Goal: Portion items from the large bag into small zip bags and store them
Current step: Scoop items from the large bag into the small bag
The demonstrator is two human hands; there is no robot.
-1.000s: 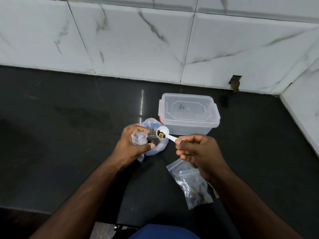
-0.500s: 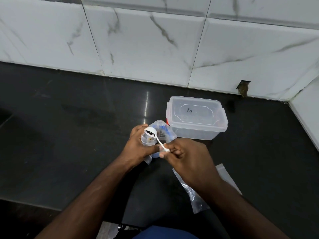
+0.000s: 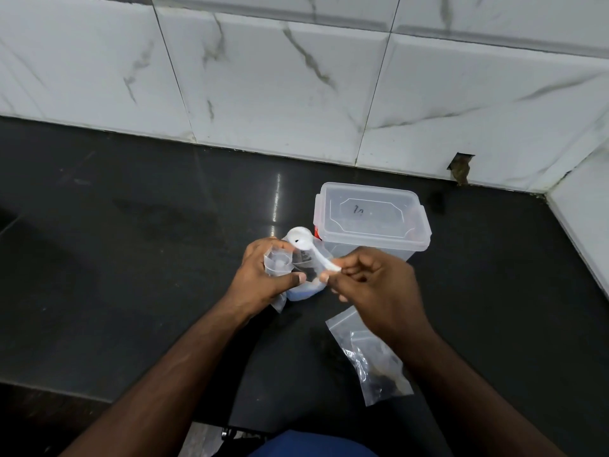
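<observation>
Step in hand: portioning by spoon. Your left hand [image 3: 263, 278] grips a small zip bag [image 3: 278, 260], fingers curled round it so its mouth stands open and faces up. That bag sits just left of the large bag [image 3: 304, 285], which rests on the black table [image 3: 131, 258] directly in front of the lidded plastic container [image 3: 370, 219]. Your right hand [image 3: 369, 285] pinches the handle of a white plastic scoop [image 3: 301, 240]; the bowl hangs above the large bag, beside the small bag's mouth, and carries almost nothing, only one dark speck.

Judged from this, one portion is delivered and the scoop needs a refill. Next move: lower the bowl into the large bag's opening, lift a level load, and tip it into the small bag without brushing its rim. Keep the left grip firm, since thin film is likely to collapse.

Two filled zip bags [image 3: 375, 357] lie on the table, nearer you than the container and under your right forearm.
</observation>
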